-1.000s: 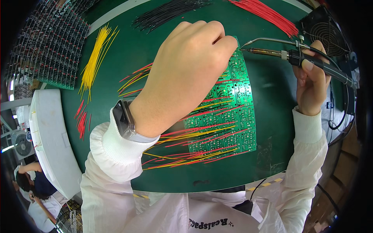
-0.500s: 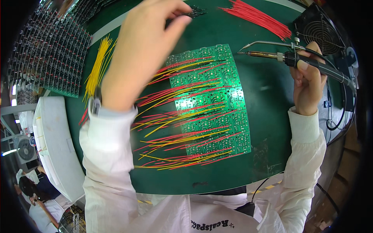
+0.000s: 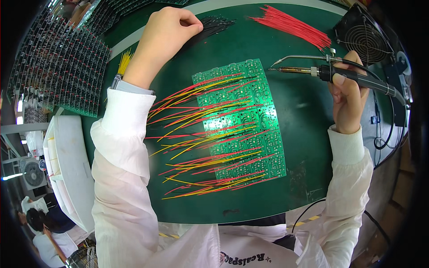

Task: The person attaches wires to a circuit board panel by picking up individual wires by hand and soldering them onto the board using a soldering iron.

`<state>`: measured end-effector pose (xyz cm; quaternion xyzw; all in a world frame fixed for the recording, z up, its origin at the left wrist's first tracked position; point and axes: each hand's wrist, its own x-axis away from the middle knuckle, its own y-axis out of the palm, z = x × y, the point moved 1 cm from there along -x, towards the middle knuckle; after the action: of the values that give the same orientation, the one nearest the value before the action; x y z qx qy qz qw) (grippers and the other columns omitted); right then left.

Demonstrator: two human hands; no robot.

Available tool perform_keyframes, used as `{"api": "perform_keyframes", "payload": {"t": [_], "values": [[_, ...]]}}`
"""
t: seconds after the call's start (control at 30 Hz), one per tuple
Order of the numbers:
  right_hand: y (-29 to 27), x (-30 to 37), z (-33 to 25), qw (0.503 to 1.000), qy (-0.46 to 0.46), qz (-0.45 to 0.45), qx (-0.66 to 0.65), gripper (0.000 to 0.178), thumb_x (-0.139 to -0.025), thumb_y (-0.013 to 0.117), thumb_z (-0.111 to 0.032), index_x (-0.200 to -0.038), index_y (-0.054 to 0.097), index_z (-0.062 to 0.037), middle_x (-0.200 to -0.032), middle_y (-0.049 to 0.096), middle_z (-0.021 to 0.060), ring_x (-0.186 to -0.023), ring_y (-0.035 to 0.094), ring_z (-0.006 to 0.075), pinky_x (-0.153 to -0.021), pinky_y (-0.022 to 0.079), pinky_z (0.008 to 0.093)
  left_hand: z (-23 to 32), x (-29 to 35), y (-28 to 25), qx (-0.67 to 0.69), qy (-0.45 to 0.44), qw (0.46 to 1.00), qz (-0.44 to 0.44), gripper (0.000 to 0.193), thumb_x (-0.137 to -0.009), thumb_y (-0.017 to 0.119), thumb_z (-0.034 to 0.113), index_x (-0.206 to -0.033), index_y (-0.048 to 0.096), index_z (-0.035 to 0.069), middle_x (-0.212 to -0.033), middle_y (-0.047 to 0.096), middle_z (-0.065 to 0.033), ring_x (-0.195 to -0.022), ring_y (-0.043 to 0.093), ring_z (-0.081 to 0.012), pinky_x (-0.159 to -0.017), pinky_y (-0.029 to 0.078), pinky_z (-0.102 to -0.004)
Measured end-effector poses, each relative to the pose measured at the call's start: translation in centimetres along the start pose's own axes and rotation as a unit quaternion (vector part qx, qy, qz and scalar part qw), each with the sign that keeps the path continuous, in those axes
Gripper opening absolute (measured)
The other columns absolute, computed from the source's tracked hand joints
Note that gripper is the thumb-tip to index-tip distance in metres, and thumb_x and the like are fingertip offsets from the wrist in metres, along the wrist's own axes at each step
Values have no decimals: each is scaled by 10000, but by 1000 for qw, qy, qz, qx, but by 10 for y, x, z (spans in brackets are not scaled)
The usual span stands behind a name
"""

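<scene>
My left hand reaches to the far side of the table, thumb and forefinger pinched together at the near-left end of a pile of black wires. How many wires are in the pinch cannot be made out. My right hand grips a soldering iron with a thin metal tube clamped along it; its tip points left, just off the circuit board's far right corner. The green circuit board panel lies mid-table. Rows of red, yellow and black wires run across it and stick out past its left edge.
A bundle of red wires lies at the far right, beside a black fan unit. Yellow wires show partly behind my left wrist. Stacked circuit panels stand at the far left, above a white bin. A person sits lower left.
My left hand has drawn down slightly, uncovering more of the black pile, and its fingertips have come together. The soldering iron has shifted slightly left and down. The circuit board has shifted slightly.
</scene>
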<state>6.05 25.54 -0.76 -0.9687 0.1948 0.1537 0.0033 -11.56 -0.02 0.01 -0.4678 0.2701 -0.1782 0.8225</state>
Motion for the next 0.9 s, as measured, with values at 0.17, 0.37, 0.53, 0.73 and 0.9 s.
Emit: {"api": "perform_keyframes", "payload": {"t": [0.17,0.37,0.53,0.73,0.9], "values": [[0,0,1,1000,-9,-13,-5,127,-658,546,-62,-751,478,-9,-575,377,-16,-461,299,37,-424,225,183,-2,1,-2,-38,24,999,27,206,-766,651,218,-858,680,36,-760,657,-54,-710,616,-140,-658,474,-256],[-2,-1,-2,1000,-6,-13,2,133,-655,545,-63,-760,487,-4,-577,370,-16,-462,303,40,-427,237,185,0,-2,-4,-49,11,999,21,196,-756,673,213,-857,685,46,-749,650,-47,-693,597,-117,-654,457,-229],[1,-2,0,1000,-12,-8,-4,133,-653,546,-64,-753,487,1,-588,375,-13,-466,306,40,-428,242,186,-9,-5,-6,77,-56,995,-43,200,-748,699,204,-853,687,34,-760,648,-18,-713,581,-84,-669,443,-210],[-3,0,1,1000,-9,-11,-1,152,-655,546,-61,-775,497,19,-592,366,-11,-462,302,44,-425,239,190,-15,-5,-5,160,-98,980,-67,204,-768,686,201,-885,677,33,-828,646,-15,-776,572,-77,-746,423,-197],[-2,1,2,1000,-12,-13,-7,161,-657,548,-63,-785,502,24,-587,364,-12,-458,305,44,-422,238,190,-28,-3,-9,239,-52,969,-38,192,-818,628,188,-917,640,24,-861,640,-20,-782,564,-71,-766,419,-196]]}}
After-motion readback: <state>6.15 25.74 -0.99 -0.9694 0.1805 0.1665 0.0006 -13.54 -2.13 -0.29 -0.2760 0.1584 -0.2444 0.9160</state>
